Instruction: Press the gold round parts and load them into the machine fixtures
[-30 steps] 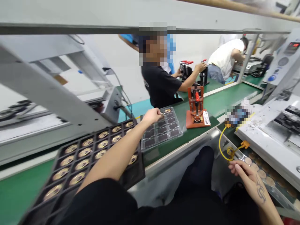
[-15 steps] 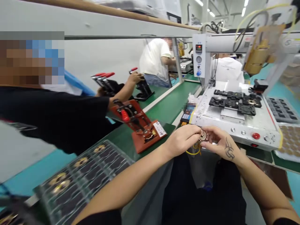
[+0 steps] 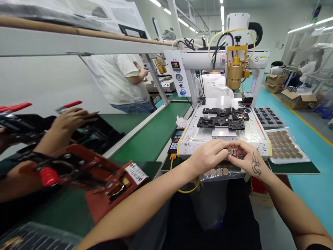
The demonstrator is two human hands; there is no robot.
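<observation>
The left hand (image 3: 210, 154) and the right hand (image 3: 247, 158) meet in front of the dispensing machine's white work deck (image 3: 205, 133). Both pinch one small round metal part (image 3: 230, 150) between their fingertips. The part sits just above a bag of brown discs (image 3: 221, 171). A red toggle-clamp jig (image 3: 104, 178) lies on the green conveyor belt (image 3: 153, 133) to the left.
</observation>
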